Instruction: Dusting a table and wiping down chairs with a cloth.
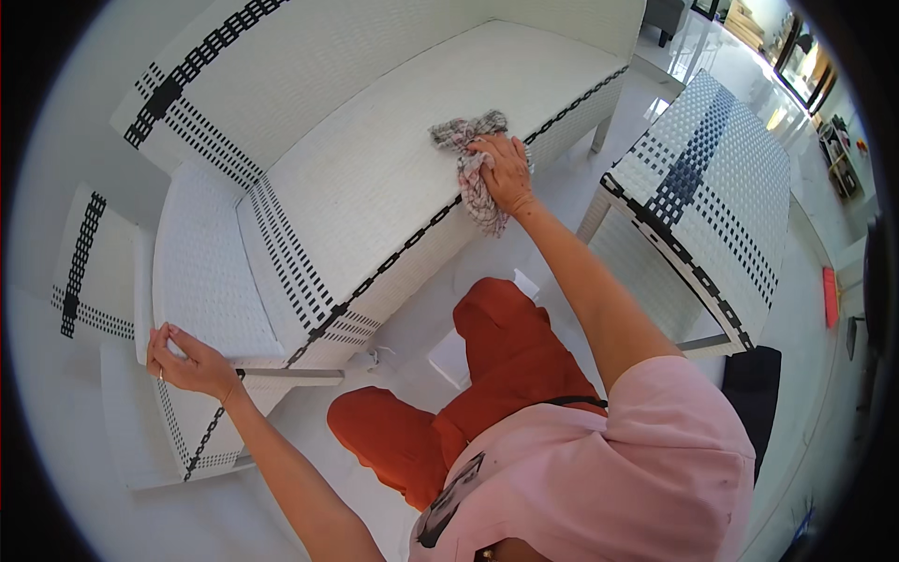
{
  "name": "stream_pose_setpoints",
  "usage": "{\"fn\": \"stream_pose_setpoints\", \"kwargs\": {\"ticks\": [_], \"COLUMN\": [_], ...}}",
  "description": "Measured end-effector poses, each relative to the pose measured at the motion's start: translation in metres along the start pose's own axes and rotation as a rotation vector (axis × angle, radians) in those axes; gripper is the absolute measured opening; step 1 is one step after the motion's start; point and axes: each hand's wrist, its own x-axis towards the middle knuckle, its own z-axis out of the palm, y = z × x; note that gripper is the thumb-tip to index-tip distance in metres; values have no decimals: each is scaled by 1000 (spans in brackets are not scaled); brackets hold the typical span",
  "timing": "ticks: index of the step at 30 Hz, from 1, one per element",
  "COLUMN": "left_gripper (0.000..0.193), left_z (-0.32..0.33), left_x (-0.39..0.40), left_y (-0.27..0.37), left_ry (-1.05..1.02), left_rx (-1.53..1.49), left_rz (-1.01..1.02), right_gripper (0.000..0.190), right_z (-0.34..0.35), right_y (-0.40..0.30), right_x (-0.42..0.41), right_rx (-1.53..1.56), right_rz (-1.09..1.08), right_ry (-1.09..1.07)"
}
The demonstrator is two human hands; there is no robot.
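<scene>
A white woven bench (379, 161) with black woven bands and a black chain-like edging lies before me. At the front edge of its seat, my right hand (503, 172) presses down on a crumpled checked cloth (477, 188), its fingers closed over the fabric. Part of the cloth hangs over the seat's front edge. To the left, my left hand (193, 362) is at the front end of the bench's armrest (211, 281), palm turned inward and fingers loosely curled. Nothing shows in that hand. Whether its wrist touches the armrest I cannot tell.
A white woven stool or small table (702, 190) with dark blue bands stands to the right of my right arm. Another white woven seat (105, 270) is at the far left. The glossy pale floor (449, 270) shows under my bent knees. A red object (831, 296) lies far right.
</scene>
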Motion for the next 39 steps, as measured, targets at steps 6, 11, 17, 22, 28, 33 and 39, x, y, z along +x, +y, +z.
{"fn": "stream_pose_setpoints", "kwargs": {"ticks": [6, 11, 17, 22, 28, 33, 39], "left_gripper": [12, 16, 23, 26, 28, 40, 45], "left_z": [-3, 0, 2, 0, -11, 12, 141], "left_x": [-2, -2, 8, 5, 9, 6, -7], "left_y": [-1, 8, 18, 8, 37, 66, 179], "left_ry": [5, -40, 13, 32, -47, -12, -411], "left_rx": [122, 171, 337, 351, 472, 716, 112], "left_rz": [41, -21, 124, 135, 46, 106, 232], "right_gripper": [34, 44, 63, 59, 49, 51, 51], "right_z": [1, -24, 37, 72, 96, 73, 9], "right_y": [78, 111, 63, -112, -111, 69, 262], "right_x": [30, 91, 121, 69, 81, 160, 216], "right_rx": [-112, -418, -385, 221, 272, -51, -444], "right_rz": [187, 520, 447, -124, -389, 109, 449], "right_ry": [114, -253, -433, -790, -880, -722, -428]}}
